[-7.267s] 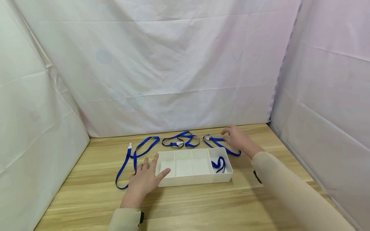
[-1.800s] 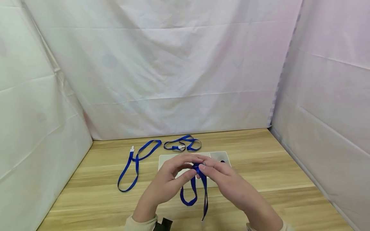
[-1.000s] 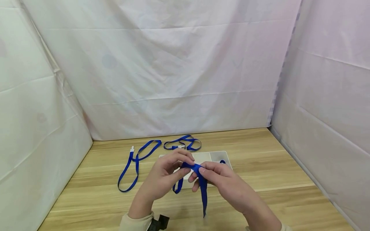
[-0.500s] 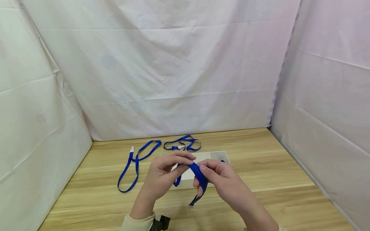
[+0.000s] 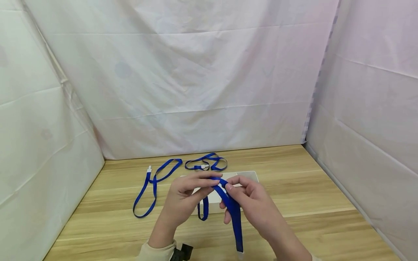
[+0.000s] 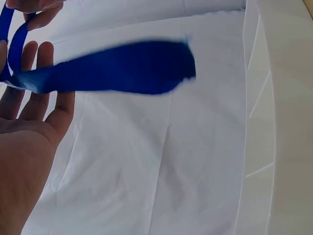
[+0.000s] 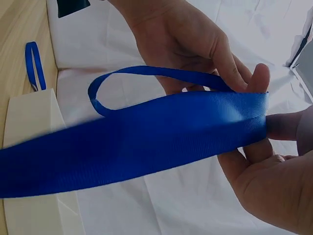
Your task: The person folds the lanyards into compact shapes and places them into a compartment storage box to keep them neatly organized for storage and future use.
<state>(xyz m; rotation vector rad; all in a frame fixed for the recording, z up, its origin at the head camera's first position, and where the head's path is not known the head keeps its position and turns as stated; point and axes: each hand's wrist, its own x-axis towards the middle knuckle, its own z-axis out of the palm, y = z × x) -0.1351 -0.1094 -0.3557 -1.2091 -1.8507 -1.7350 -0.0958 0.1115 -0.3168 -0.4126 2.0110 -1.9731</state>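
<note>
Over the white compartment box (image 5: pixel 214 207) both hands hold one blue lanyard (image 5: pixel 234 212) up off the table. My left hand (image 5: pixel 186 191) pinches it between thumb and fingers, a narrow loop hanging below. The right hand (image 5: pixel 253 195) pinches the same lanyard with thumb and index finger, its other fingers curled beneath. From there a tail hangs down to a whitish end near the bottom edge. In the right wrist view the folded ribbon (image 7: pixel 161 132) crosses in front of both hands. The hands hide much of the box in the head view.
Two blue lanyards lie behind and left of the box: a long one (image 5: pixel 154 186) with a white clip, and a coiled one (image 5: pixel 215 156). White cloth (image 5: pixel 196 90) encloses the wooden table (image 5: pixel 98 224) at the back and sides.
Seconds ago the hands were apart, a blue lanyard lying in the box's right compartment and another near the right hand. Lately the tail has swung right and down, and both hands keep pinching the lanyard.
</note>
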